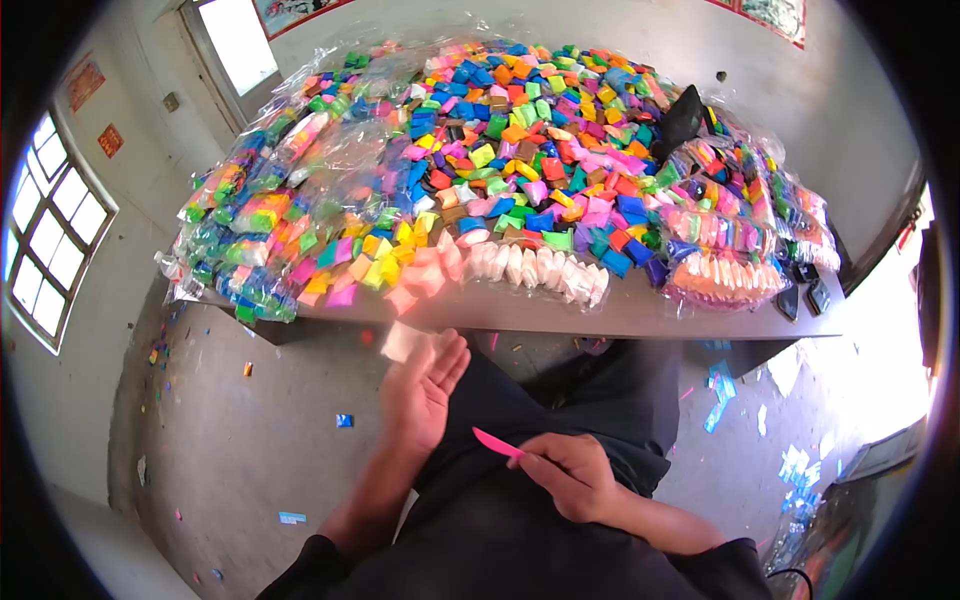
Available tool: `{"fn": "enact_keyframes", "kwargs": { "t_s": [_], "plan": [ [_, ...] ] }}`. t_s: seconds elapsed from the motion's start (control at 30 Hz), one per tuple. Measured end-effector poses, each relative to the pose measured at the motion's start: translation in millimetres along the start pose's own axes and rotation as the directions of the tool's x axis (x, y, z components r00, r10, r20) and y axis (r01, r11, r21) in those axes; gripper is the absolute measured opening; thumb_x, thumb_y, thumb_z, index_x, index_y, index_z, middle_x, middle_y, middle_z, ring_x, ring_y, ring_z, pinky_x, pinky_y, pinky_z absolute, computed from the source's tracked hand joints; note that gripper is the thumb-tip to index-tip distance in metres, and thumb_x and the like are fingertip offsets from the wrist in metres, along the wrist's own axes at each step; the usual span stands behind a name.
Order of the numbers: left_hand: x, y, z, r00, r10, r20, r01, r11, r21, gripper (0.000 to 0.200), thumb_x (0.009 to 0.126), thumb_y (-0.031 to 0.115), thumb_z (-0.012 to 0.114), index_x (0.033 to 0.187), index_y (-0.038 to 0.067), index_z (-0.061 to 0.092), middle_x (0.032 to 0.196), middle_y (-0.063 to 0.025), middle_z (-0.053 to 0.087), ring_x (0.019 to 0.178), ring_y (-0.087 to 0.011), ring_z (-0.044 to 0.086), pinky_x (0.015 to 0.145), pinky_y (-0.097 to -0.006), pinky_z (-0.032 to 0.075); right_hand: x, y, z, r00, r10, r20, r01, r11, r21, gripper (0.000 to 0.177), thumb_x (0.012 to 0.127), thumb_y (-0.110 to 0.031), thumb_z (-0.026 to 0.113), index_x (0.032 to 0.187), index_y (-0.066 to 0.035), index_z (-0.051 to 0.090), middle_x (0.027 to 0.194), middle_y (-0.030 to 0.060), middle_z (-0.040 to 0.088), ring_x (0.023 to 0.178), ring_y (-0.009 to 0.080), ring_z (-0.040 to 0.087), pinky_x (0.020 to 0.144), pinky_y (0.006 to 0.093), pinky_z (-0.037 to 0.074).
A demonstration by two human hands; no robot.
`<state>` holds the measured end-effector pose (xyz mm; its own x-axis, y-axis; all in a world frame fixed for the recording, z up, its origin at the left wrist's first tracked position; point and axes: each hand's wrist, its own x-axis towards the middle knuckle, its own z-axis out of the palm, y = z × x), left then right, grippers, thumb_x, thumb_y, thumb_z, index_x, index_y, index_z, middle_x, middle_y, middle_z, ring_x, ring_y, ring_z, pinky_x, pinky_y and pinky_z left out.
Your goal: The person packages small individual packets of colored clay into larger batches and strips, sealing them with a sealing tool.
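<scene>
My left hand [425, 395] is raised in front of the table edge with its palm turned up and inward. A small pale, whitish packet [402, 342] is held at its thumb side, and the other fingers stretch out beside it. Part of the grip on the packet is hidden behind the fingers. Lower and to the right, my right hand [572, 478] is closed around a pink plastic knife [496, 442], whose blade points up and left toward my left wrist. Pale pink packets [425, 275] lie on the table just beyond my left hand.
A big heap of colourful small packets [520, 130] covers the table [450, 312]. Clear plastic bags [350, 165] lie at its left, a row of white packets [540, 270] in front, bagged packets [725, 275] at right. Scraps [718, 395] litter the floor.
</scene>
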<state>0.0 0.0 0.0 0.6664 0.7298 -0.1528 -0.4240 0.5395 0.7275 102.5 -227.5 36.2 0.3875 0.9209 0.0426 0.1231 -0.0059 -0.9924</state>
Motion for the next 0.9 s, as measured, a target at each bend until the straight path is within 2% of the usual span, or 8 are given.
{"fn": "enact_keyframes", "kwargs": {
  "t_s": [0.17,0.3,0.43,0.53,0.63,0.7,0.77,0.9],
  "plan": [
    [-2.3,6.6,3.1,0.979,-0.197,0.058,0.205,0.963,-0.177,0.020,0.107,0.025,0.057,0.114,0.009,0.066,0.122,-0.0124,0.073,0.121,-0.0268,0.068,0.110,-0.0484,0.051,5.4,26.9,-15.7,0.964,-0.033,-0.265,0.125,0.932,0.340,0.021,0.106,-0.015,0.058,0.103,0.001,0.072,0.071,-0.0042,0.056,0.064,0.0026,0.047,0.060,0.0212,0.036],
    [-8.6,0.4,1.7,0.972,-0.209,0.105,0.226,0.955,-0.191,0.020,0.107,0.024,0.058,0.117,0.008,0.065,0.122,-0.0122,0.073,0.121,-0.0273,0.067,0.109,-0.0487,0.051,24.7,49.0,-31.1,0.922,0.155,-0.355,-0.030,0.942,0.333,0.022,0.105,-0.017,0.059,0.103,0.001,0.072,0.068,-0.0063,0.052,0.061,0.0013,0.043,0.056,0.0213,0.034],
    [-19.0,-5.7,1.6,0.988,-0.121,0.099,0.123,0.992,-0.015,0.024,0.102,0.019,0.063,0.122,0.007,0.063,0.120,-0.0141,0.072,0.114,-0.0277,0.068,0.101,-0.0471,0.054,50.4,108.1,-81.9,0.722,0.079,-0.688,-0.145,0.989,-0.040,0.023,0.104,-0.018,0.058,0.105,0.001,0.071,0.073,0.0028,0.064,0.063,0.0140,0.058,0.059,0.0314,0.043],
    [-27.9,-15.3,6.6,0.993,-0.098,0.072,0.092,0.992,0.081,0.026,0.101,0.018,0.065,0.123,0.006,0.063,0.113,-0.0121,0.071,0.109,-0.0260,0.069,0.097,-0.0462,0.055,66.8,131.2,-126.2,0.620,-0.254,-0.742,-0.279,0.812,-0.512,0.025,0.103,-0.016,0.054,0.114,0.000,0.070,0.094,0.0170,0.071,0.088,0.0348,0.068,0.079,0.0437,0.051],
    [-32.5,-23.6,4.5,0.985,-0.169,0.035,0.161,0.973,0.163,0.026,0.101,0.018,0.065,0.122,0.002,0.063,0.109,-0.0109,0.070,0.102,-0.0222,0.069,0.090,-0.0421,0.058,83.6,118.5,-134.8,0.613,-0.359,-0.703,-0.285,0.730,-0.622,0.026,0.100,-0.013,0.055,0.115,0.004,0.067,0.098,0.0238,0.065,0.098,0.0456,0.063,0.088,0.0503,0.049],
    [-38.4,-29.4,8.8,0.963,-0.270,0.023,0.263,0.950,0.168,0.028,0.099,0.020,0.067,0.120,0.002,0.065,0.100,-0.0075,0.067,0.092,-0.0192,0.066,0.087,-0.0425,0.056,88.1,125.0,-138.1,0.664,-0.285,-0.691,-0.385,0.662,-0.643,0.030,0.098,-0.012,0.057,0.123,0.003,0.063,0.110,0.0230,0.065,0.107,0.0423,0.063,0.091,0.0519,0.049],
    [-39.9,-24.9,13.1,0.952,-0.305,0.016,0.299,0.942,0.155,0.029,0.099,0.021,0.067,0.119,0.000,0.066,0.098,-0.0076,0.066,0.087,-0.0178,0.065,0.082,-0.0399,0.055,92.1,129.1,-127.6,0.611,-0.495,-0.618,-0.400,0.481,-0.780,0.033,0.096,-0.010,0.060,0.126,0.002,0.062,0.113,0.0218,0.065,0.109,0.0436,0.061,0.096,0.0524,0.049],
    [-39.6,-22.7,16.4,0.912,-0.381,0.149,0.354,0.918,0.180,0.029,0.103,0.024,0.063,0.116,-0.002,0.067,0.098,-0.0065,0.067,0.079,-0.0146,0.065,0.076,-0.0319,0.055,62.2,92.9,-101.8,0.705,-0.481,-0.522,-0.313,0.450,-0.837,0.036,0.095,-0.009,0.064,0.130,0.001,0.061,0.121,0.0189,0.065,0.106,0.0365,0.065,0.096,0.0445,0.051]
  ]
}}
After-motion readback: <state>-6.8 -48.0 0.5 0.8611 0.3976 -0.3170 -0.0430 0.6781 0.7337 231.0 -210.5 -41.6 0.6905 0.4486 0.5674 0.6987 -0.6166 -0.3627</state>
